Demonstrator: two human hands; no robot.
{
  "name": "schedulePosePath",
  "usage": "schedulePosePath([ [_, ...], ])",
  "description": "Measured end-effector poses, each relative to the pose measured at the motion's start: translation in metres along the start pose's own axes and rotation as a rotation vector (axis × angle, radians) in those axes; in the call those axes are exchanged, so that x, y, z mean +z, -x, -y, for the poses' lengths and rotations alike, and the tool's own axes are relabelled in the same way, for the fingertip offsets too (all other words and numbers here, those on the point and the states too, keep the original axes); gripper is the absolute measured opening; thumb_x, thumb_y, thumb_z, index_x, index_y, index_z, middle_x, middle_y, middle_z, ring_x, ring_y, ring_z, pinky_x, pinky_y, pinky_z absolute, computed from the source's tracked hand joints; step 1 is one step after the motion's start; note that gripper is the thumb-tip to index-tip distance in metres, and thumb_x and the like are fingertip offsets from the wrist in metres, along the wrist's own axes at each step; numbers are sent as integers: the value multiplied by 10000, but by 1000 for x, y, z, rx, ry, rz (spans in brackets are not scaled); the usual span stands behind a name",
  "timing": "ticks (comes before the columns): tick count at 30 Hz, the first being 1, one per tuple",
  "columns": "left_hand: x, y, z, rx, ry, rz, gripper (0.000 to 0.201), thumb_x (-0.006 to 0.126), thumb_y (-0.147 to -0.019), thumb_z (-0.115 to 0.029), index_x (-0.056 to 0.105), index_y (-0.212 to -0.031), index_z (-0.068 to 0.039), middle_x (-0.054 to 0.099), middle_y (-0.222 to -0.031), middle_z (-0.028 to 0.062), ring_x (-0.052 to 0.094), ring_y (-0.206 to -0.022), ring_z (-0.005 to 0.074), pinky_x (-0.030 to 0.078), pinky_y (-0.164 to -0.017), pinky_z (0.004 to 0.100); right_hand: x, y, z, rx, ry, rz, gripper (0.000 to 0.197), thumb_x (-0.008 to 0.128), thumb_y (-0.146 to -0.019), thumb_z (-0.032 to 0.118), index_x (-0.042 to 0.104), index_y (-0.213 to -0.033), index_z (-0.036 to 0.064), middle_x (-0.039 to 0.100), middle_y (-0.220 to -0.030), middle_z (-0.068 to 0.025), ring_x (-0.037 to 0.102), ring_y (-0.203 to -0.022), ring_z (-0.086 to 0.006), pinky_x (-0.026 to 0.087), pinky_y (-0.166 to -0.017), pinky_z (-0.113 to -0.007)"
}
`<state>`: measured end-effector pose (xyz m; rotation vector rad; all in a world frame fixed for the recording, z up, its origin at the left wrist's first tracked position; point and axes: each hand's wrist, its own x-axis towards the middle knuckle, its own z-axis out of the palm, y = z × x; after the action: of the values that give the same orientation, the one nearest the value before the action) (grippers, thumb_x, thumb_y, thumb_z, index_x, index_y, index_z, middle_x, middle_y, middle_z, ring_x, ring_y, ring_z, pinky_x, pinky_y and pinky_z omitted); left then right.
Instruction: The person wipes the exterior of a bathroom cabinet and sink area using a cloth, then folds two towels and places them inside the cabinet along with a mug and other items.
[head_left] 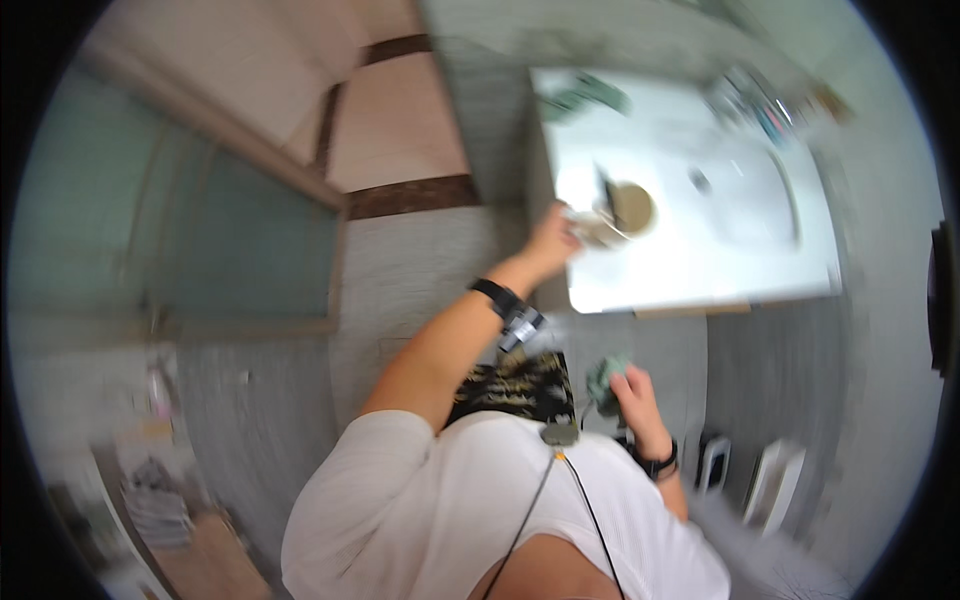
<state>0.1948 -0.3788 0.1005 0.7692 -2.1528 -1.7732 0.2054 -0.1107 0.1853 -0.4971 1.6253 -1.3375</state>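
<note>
My left hand [552, 243] reaches to the front left edge of a white washbasin counter [690, 285]. Its fingers close on a pale, partly see-through object [597, 229], too smeared by motion to name. Touching or just beyond that object is a round tan item [635, 208], with a dark, narrow thing [607, 190] across its left side. Lower down, in front of my body, my right hand [641, 408] grips a crumpled grey-green cloth [606, 382]; its fingertips are partly hidden in the folds.
Another green cloth [585, 95] lies at the counter's far left. The basin [750, 195] is sunk into the right part, with blurred items [765, 110] behind it. A dark patterned mat [520, 385] covers floor below me. A frosted glass door [240, 230] stands left.
</note>
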Motion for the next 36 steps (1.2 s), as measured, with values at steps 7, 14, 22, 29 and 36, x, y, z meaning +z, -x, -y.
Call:
schedulePosePath([
  [7,-136,115,-34,178,-58,-223,166,508,-716,-38,558,-874,-38,589,-785,71,576,-709,149,463,-636,270,37,5,10,-6,82,93,394,387,-872,366,470,-1030,14,490,-999,-75,454,-908,-140,364,-804,-268],
  [14,-393,406,-93,492,-436,-1354,156,492,-777,-9,530,-925,-38,566,-778,33,544,-699,105,433,-653,228,167,-31,43,-7,116,190,408,396,-872,383,475,-993,2,506,-916,-55,472,-800,-129,383,-743,-254],
  [22,-508,648,-175,186,-1815,-2189,448,650,-668,-216,502,-1007,36,539,-942,189,514,-930,263,402,-800,312,306,-10,32,-275,243,612,344,461,-856,262,445,-642,-7,385,-585,55,306,-559,-50,256,-479,-225],
  [29,-562,693,-173,135,-705,-2239,526,716,-584,-380,540,-846,41,566,-800,114,536,-701,178,433,-651,274,347,7,27,-290,217,566,361,456,-856,303,493,-694,-17,448,-603,43,351,-563,-45,288,-491,-208],
  [36,-573,720,-165,181,-642,-2098,317,669,-685,-285,587,-680,21,555,-623,32,491,-565,108,402,-539,242,354,16,25,-312,175,502,353,456,-856,302,500,-690,-7,441,-594,48,342,-555,-41,280,-482,-205],
])
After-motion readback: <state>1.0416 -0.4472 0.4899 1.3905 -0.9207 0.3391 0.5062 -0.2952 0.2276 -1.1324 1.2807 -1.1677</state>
